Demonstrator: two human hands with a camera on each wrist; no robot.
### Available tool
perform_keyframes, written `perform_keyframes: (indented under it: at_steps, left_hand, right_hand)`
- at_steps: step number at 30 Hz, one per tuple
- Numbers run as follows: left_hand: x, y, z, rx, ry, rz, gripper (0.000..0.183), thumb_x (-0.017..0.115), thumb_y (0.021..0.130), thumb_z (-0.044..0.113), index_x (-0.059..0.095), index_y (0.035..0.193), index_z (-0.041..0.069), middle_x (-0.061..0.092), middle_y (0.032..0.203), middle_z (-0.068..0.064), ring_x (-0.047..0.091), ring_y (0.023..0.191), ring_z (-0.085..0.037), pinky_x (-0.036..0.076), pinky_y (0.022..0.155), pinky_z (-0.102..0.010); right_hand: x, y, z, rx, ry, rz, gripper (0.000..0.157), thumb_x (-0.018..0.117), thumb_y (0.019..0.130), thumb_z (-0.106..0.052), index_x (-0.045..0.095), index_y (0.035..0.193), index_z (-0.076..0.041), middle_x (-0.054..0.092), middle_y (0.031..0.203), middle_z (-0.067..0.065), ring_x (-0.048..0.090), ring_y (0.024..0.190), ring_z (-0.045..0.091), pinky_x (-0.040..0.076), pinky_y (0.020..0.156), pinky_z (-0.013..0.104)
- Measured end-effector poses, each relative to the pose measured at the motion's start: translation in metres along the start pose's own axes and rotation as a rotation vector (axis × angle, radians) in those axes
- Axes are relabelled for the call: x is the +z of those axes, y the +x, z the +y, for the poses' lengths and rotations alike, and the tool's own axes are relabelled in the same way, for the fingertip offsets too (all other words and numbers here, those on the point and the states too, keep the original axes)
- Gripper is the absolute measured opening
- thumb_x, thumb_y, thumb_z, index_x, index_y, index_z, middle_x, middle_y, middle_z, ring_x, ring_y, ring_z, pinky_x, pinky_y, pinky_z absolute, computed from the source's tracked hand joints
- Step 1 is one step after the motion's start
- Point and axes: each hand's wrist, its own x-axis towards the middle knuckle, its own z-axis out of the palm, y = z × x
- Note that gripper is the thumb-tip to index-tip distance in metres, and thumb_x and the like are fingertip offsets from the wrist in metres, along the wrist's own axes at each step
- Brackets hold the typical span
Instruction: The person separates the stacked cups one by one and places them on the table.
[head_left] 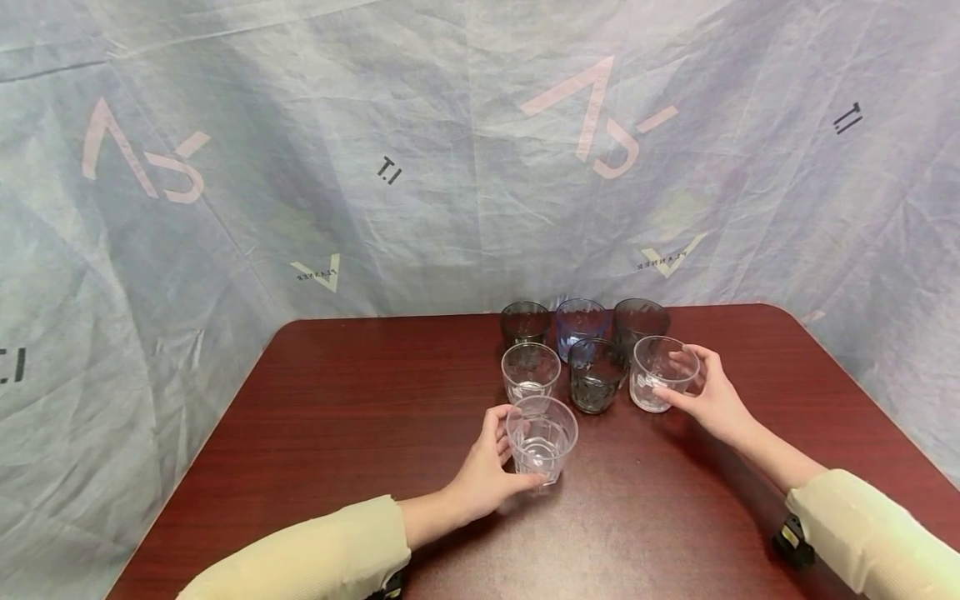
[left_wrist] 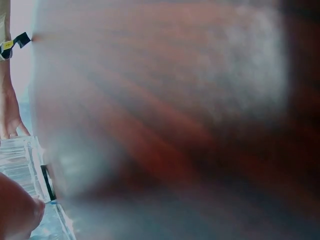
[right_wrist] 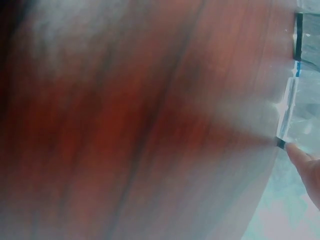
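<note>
My left hand (head_left: 480, 471) grips a clear tumbler (head_left: 551, 429) in front of the other glasses, thumb on its near side and fingers round its left. Another clear tumbler (head_left: 660, 371), at the right end of the second row, is held by my right hand (head_left: 716, 400) from its right side. Between and behind them stand a clear tumbler (head_left: 531, 375) and a dark grey tumbler (head_left: 596, 379). In the left wrist view, a fingertip (left_wrist: 20, 212) overlaps clear ribbed glass. The right wrist view catches a finger (right_wrist: 300, 162) at the base of a glass (right_wrist: 299, 107).
A back row holds a dark tumbler (head_left: 525, 321), a blue tumbler (head_left: 581, 325) and a grey tumbler (head_left: 641, 321), near the far edge of the reddish-brown table (head_left: 360, 417). Behind the table hangs a pale printed cloth (head_left: 450, 167).
</note>
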Motion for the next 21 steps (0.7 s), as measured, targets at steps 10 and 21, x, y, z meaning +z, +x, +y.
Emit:
perform_keyframes:
  at_steps: [10, 21]
  left_hand:
    - [0.0031, -0.0008, -0.0038, -0.008, -0.043, -0.009, 0.086, 0.079, 0.071, -0.011, 0.024, 0.136, 0.003, 0.041, 0.140, -0.025, 0.039, 0.133, -0.036, 0.029, 0.111, -0.046]
    - [0.0027, -0.0011, -0.0040, -0.012, -0.064, -0.013, 0.084, 0.077, 0.072, -0.013, 0.023, 0.135, 0.004, 0.036, 0.144, -0.028, 0.036, 0.134, -0.039, 0.030, 0.110, -0.047]
  right_hand:
    - [0.0010, 0.0006, -0.0024, -0.001, 0.026, -0.010, 0.075, 0.072, 0.076, 0.018, 0.021, 0.132, 0.010, 0.049, 0.119, -0.010, 0.048, 0.112, -0.008, 0.044, 0.081, 0.007]
    - [-0.0012, 0.0000, -0.0017, 0.031, -0.004, -0.012, 0.077, 0.074, 0.078, 0.013, 0.021, 0.133, 0.009, 0.049, 0.119, -0.011, 0.048, 0.112, -0.008, 0.042, 0.084, 0.007]
